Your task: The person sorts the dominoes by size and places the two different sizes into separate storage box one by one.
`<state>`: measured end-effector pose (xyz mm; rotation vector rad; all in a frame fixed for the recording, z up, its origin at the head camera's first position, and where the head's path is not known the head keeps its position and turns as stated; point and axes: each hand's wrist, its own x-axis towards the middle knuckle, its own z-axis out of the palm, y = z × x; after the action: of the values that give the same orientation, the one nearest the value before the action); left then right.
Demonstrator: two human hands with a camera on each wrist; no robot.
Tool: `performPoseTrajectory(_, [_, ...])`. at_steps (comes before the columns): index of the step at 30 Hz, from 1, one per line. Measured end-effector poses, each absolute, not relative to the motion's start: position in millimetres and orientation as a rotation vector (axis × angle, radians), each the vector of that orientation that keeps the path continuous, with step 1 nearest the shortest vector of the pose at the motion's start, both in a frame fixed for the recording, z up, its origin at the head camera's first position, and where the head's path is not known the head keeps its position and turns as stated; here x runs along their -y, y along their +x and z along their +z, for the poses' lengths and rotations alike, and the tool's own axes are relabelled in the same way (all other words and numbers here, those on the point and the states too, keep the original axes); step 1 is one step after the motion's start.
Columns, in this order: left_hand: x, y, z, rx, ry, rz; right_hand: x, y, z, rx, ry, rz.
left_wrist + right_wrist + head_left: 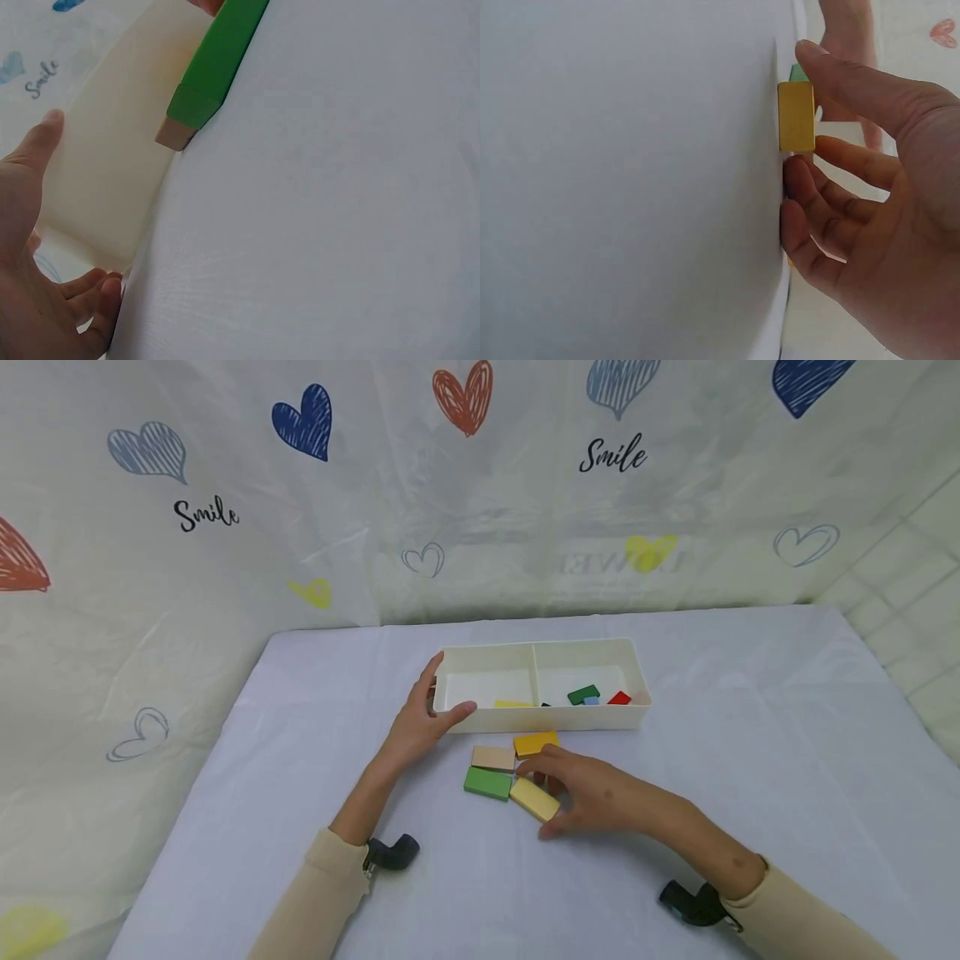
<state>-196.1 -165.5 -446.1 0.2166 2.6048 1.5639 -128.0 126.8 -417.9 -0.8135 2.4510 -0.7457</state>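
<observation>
White cloth (442,885) spreads beneath; the left hand (417,720) grips the tray (558,719) endwise, presumably steadying it. Right of that grip, the right hand (603,793) curls around a pale-yellow block (534,799), whether pinching unclear.

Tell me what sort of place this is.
Probably a makeshift indoor tabletop workspace, though the wider room isn't shown. A white-covered table stands before a backdrop printed with hearts and "Smile", with a divided tray and coloured blocks on it.
</observation>
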Motion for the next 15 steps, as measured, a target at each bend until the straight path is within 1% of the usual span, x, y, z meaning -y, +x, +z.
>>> performPoseTrajectory(9, [164.4,-197.5,-445.0,-2.605,0.217,1.569,-125.5,-128.7,-415.7,-2.458,-0.849,-0.701])
performPoseTrajectory(15, [165.1,-197.3,-445.9,-2.604,0.216,1.566,-126.7,-129.0,-415.6,-2.452,-0.813,-0.755])
